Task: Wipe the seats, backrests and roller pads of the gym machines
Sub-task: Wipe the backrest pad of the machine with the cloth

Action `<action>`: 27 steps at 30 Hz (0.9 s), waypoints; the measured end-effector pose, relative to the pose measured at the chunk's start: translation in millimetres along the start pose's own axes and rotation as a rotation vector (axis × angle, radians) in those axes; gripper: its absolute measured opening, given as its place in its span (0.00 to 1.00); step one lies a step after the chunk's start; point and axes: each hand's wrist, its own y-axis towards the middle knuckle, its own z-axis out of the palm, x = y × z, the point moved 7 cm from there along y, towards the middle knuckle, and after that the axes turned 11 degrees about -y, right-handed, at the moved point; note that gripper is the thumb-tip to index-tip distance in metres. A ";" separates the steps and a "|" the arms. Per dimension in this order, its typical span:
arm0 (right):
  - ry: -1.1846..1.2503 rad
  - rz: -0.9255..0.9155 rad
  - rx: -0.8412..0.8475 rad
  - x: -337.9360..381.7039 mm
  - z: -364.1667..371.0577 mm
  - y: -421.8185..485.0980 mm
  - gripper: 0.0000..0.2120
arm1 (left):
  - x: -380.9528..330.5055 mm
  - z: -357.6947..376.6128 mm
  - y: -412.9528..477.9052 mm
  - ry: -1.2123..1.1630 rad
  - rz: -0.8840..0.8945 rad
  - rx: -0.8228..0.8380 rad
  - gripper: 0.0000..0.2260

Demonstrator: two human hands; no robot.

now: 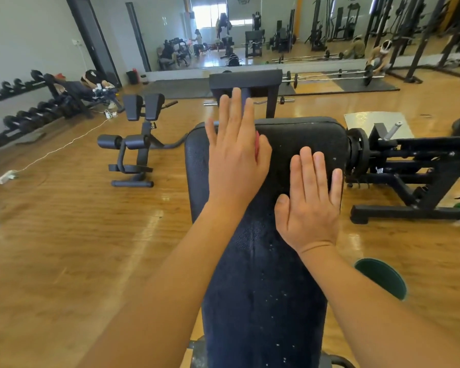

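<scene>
My left hand (237,160) lies flat, fingers straight, pressing a red cloth (257,136) against the upper part of the black backrest (303,134), while my right hand (308,203) rests open, palm down, on the same pad just beside it.

Under the left hand (237,160) and right hand (308,205), the black backrest pad (298,139) looks matt and finely grained, flecked with pale specks. Red cloth (257,144) shows beneath the left hand. Glossy wood floor (77,235) lies on both sides.
</scene>
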 end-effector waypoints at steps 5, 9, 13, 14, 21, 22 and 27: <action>-0.006 0.000 0.002 -0.1 1.0 0.2 0.30 | -3.8 1.0 -7.5 0.054 -0.005 -0.046 0.26; -0.001 0.003 0.005 0.2 -0.5 0.1 0.31 | -3.8 2.0 -32.3 0.078 -0.004 -0.032 0.26; 0.003 0.001 0.002 0.7 -0.3 -0.2 0.32 | -3.2 1.3 -39.9 0.108 0.031 -0.037 0.26; -0.002 0.000 -0.002 0.4 -0.5 -0.1 0.31 | -6.1 0.8 -33.1 0.107 0.051 -0.043 0.26; -0.010 -0.007 -0.010 1.7 0.6 -0.9 0.31 | -7.5 0.2 -1.8 0.068 0.097 -0.103 0.25; -0.014 -0.009 -0.012 2.1 0.2 -0.9 0.31 | -7.5 0.7 -4.8 0.074 0.102 -0.104 0.26; -0.011 -0.008 -0.006 1.2 -0.9 -1.0 0.32 | -5.7 2.4 -36.1 0.070 0.087 -0.047 0.26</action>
